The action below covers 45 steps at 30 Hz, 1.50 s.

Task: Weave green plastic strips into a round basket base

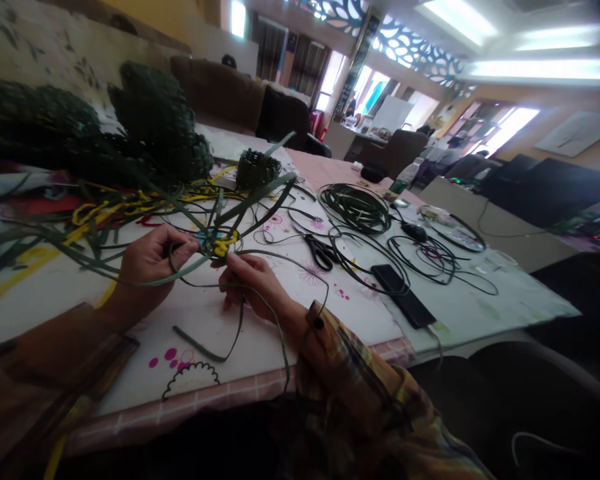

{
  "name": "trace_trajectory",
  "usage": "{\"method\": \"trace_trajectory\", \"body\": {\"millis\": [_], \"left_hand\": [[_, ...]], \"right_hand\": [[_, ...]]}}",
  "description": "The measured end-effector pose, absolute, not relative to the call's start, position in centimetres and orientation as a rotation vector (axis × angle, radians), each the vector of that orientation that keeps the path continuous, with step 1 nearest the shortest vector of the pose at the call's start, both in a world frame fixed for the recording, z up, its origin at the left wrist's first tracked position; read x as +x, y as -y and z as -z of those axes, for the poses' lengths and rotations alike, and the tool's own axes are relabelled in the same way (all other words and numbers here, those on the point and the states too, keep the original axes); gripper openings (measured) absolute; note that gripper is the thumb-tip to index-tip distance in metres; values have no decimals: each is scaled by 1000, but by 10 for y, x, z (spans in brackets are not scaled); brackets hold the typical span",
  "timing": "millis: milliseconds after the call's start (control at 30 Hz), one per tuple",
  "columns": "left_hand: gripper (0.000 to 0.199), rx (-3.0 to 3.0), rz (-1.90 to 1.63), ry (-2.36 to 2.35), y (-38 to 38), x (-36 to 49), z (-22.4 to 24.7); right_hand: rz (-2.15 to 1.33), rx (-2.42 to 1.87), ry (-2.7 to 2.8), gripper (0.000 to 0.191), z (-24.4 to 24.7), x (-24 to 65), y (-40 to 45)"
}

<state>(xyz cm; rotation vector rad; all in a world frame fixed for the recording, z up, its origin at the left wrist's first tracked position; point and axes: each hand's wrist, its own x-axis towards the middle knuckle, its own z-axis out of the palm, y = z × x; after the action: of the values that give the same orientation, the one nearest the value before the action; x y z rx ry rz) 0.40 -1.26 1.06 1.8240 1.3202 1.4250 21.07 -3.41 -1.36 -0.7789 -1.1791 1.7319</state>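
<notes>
Above the patterned tablecloth, a small woven piece of green and yellow strips (221, 248) is held between my two hands. My left hand (153, 263) pinches a green strip at its left side, thumb against the fingers. With thumb and fingers closed, my right hand (255, 283) grips the piece's lower right edge. Long green strips fan out from it upward and to the left, and thin ends hang over the cloth below. Black-handled scissors (323, 253) lie to the right of my right hand. My fingers hide part of the weave.
Behind the hands stands a small dark green woven basket (257, 170). Larger woven pieces (155, 123) are heaped at the back left, near yellow strips (87, 213). Coiled strips (357, 208), a black phone-like slab (403, 297) with a cable and a plastic bottle (407, 175) occupy the right side.
</notes>
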Motion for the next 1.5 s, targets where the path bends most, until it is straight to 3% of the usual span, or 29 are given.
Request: {"method": "trace_trajectory", "body": {"millis": [267,633,900,1067,1267,1500], "left_hand": [[28,1734,-1395,-1301,10,7,-6],[33,1725,-1389,-1269,9,10,-4],[32,1761,-1294,-1123,14,12,-8],[28,1809,-1085,-997,6,7,-17],[46,1251,-1040,-1072,4,6,-25],[48,1512,-726,-1144,17,17,-30]], "right_hand": [[-1744,-734,1197,45,10,210,38],[-1698,-869,1133,54,17,210,31],[-1668,-918,1064,45,5,202,35],[-1634,-982,1045,56,1,207,33],[-1641,-919,1154,50,5,207,34],[-1696,-949,1325,45,4,207,37]]}}
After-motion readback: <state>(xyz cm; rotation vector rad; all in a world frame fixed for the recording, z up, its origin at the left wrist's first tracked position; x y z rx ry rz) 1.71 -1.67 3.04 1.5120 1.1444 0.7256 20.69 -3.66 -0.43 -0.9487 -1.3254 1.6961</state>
